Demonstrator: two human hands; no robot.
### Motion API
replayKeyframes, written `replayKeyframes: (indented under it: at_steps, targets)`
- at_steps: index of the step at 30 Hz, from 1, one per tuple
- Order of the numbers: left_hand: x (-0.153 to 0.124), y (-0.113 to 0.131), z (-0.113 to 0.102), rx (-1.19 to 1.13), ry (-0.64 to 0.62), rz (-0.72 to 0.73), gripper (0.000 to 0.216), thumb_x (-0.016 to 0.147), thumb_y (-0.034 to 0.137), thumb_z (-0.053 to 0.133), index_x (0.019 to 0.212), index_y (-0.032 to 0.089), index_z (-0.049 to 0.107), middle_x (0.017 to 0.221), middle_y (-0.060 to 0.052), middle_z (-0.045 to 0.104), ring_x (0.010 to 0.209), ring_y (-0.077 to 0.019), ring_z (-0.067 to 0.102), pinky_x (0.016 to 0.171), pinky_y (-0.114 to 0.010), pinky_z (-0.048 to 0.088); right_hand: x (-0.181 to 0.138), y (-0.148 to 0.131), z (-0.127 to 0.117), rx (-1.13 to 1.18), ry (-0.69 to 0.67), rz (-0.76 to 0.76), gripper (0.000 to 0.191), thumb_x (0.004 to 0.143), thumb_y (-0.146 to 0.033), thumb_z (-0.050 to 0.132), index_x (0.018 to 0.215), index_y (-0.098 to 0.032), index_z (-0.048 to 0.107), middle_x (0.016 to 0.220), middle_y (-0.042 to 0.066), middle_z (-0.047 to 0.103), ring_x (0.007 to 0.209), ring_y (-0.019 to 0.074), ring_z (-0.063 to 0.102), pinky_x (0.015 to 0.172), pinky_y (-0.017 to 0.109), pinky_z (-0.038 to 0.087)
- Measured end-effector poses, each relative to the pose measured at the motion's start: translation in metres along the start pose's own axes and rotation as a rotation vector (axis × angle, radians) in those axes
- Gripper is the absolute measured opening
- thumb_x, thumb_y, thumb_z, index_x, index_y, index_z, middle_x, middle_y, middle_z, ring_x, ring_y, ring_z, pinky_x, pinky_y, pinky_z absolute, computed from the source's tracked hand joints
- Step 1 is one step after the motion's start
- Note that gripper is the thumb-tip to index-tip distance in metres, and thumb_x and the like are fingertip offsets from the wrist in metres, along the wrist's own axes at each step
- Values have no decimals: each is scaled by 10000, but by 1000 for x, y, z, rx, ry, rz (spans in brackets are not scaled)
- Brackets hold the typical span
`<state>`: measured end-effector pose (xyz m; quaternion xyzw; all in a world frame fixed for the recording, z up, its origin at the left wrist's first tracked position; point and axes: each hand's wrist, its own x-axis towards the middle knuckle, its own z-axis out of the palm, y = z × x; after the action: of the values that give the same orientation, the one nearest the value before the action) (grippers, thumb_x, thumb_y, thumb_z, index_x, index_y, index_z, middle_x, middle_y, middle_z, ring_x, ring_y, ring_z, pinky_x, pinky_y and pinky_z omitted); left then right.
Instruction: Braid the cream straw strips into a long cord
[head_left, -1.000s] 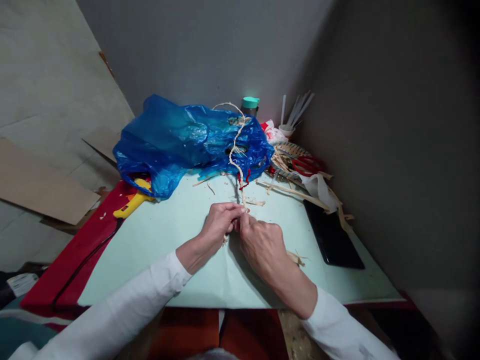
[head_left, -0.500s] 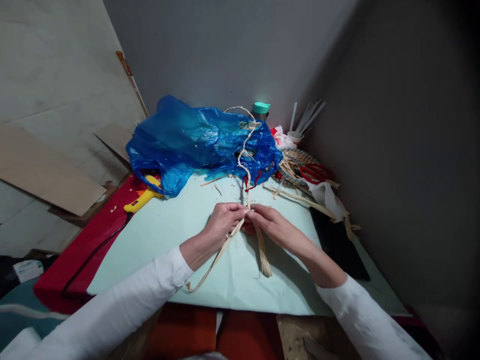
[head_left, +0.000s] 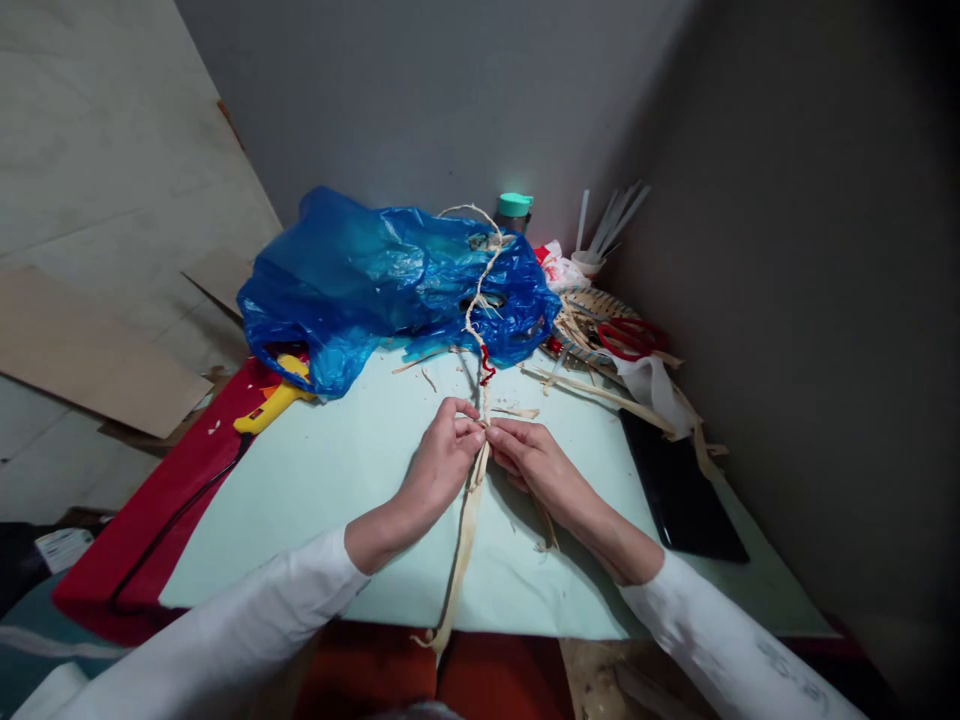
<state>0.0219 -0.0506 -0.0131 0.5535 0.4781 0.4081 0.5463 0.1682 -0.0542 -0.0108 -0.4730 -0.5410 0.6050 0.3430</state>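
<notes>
running away from the person, the braided cord [head_left: 478, 292] has its long axis close to straight up the view, its near end at the hands over the middle of the counter [head_left: 180, 480]. from there it points forward past a red tie [head_left: 486, 366], then wavers up across the blue plastic bag [head_left: 337, 280] and curls off to the left at its far end, near the bottle [head_left: 514, 210]. below the fingers a long loose strand [head_left: 466, 530] hangs back toward the person, slanting slightly left, its frayed tip past the counter's near edge; a second strand [head_left: 547, 528] shows beneath the right palm, pointing down and a little right. both forearms, in white sleeves, come in from the lower corners and meet like a wide v. the left hand [head_left: 442, 455] pinches the cord between thumb and fingers, the forefinger arched above the thumb. the right hand [head_left: 536, 460] is turned back upward, its thumb and forefinger pinching at the same spot, the other fingers curled underneath. the two sets of fingertips nearly meet; whether they touch, i cannot tell.
</notes>
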Motion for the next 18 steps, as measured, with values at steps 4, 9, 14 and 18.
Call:
replayKeyframes:
  at_steps: [4, 9, 14, 18]
  targets:
    - [-1, 13, -4, 400, -15, 96, 35, 855, 221, 505, 890, 218, 504, 684, 16, 643, 653, -156, 577, 640, -257, 381, 3, 4, -5, -289, 53, -141, 363, 919, -386, 451, 619, -182, 470, 554, -41, 399, 526, 98, 338, 513, 237, 250]
    - [-8, 28, -3, 596, -80, 136, 248, 897, 210, 438, 655, 213, 493, 561, 6, 601, 532, -149, 525, 608, -270, 353, 1, 6, -7, -356, 100, -191, 356, 923, -345, 425, 620, -174, 500, 576, -26, 492, 560, 106, 418, 581, 235, 317]
    - [-20, 18, 6, 734, -84, 339, 156, 883, 182, 446, 796, 212, 572, 645, -32, 619, 561, -175, 534, 591, -288, 330, -1, 6, -9, -141, 85, -119, 284, 882, -333, 490, 671, -164, 577, 581, -27, 482, 573, 112, 420, 575, 236, 324]
    - [-25, 7, 11, 820, -140, 470, 125, 794, 119, 506, 787, 212, 590, 652, -54, 591, 567, -193, 511, 560, -297, 300, 0, 7, -8, 100, 62, -45, 250, 845, -351, 558, 869, -143, 694, 715, 21, 617, 655, 132, 507, 617, 245, 360]
